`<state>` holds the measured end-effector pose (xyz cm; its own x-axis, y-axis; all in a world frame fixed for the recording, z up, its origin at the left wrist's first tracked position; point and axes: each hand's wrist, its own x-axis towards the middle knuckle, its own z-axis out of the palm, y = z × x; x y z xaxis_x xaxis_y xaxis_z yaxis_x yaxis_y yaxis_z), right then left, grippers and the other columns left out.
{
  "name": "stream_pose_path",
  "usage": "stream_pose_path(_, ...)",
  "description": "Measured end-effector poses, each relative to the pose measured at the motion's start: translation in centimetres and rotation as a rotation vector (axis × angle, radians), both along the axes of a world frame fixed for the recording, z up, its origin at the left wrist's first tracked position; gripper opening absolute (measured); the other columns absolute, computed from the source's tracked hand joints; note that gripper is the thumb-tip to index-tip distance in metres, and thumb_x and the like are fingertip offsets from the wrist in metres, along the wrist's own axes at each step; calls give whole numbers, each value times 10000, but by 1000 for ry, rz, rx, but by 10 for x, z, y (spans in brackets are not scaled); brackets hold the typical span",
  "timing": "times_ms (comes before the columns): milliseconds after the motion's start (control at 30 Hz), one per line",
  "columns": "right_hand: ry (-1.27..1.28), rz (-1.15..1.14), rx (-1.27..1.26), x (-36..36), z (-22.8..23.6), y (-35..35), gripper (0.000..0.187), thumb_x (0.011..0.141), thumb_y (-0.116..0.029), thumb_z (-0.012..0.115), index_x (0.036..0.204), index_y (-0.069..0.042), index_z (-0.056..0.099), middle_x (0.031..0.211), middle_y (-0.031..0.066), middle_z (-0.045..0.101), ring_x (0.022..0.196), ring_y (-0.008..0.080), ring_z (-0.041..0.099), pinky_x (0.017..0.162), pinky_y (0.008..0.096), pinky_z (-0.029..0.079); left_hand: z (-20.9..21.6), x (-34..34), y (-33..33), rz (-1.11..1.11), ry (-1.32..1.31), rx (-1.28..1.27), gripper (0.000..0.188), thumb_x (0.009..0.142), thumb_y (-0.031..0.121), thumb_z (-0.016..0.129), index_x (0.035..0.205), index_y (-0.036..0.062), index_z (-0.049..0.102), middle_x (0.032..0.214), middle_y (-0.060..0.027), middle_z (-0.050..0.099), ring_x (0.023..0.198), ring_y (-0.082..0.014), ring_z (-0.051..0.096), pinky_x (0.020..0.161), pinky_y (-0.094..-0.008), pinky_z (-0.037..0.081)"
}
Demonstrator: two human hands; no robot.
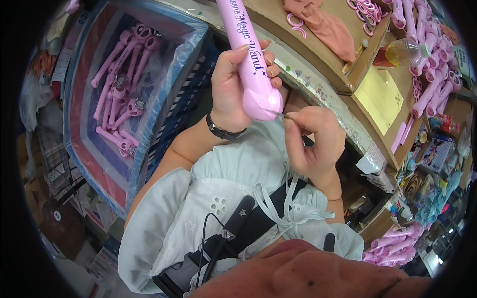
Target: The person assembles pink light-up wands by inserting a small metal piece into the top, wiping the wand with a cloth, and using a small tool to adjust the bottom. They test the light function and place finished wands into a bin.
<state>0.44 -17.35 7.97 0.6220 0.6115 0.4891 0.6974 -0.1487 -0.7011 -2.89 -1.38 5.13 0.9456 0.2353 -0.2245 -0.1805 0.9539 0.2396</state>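
From my remote seat I am watching the pink wand slanting between the two hands, its long axis running from the top edge of the view downward and slightly to the right, so its rounded end is pointing toward the pale top below. My left hand is wrapping the shaft just above that end, thumb lying along one side and fingers curling round the other, closed fully on the wand. My right hand is sitting nearer the rounded end, just beyond its right side, and I am judging this relation to matter most: the end is lying left of the pinch, right beside it. The thumb and forefinger are pressing together on a thin dark piece (too small for me to identify, and I am not managing to tell whether it is touching the wand). Off to the left, a blue crate is holding more pink wands; to the right, a yellow sheet is lying near a bottle.
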Motion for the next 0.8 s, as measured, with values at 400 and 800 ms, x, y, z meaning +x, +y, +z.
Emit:
stream_pose_path(400,-196,-47,-42,-1,1,-2,266,649,-19,744,865,-49,592,729,73,603,565,208,585,486,276,449,2,2,-5,29,74,64,415,856,249,528,1154,-30,451,888,-80,496,736,-158,502,672,-294,473)
stream_pose_path(800,-161,-18,-9,-1,-1,-4,245,663,0,741,849,-45,588,726,74,602,558,206,581,472,275,449,2,3,-8,40,83,72,421,864,261,526,1156,-31,445,886,-76,505,741,-161,514,676,-297,477)
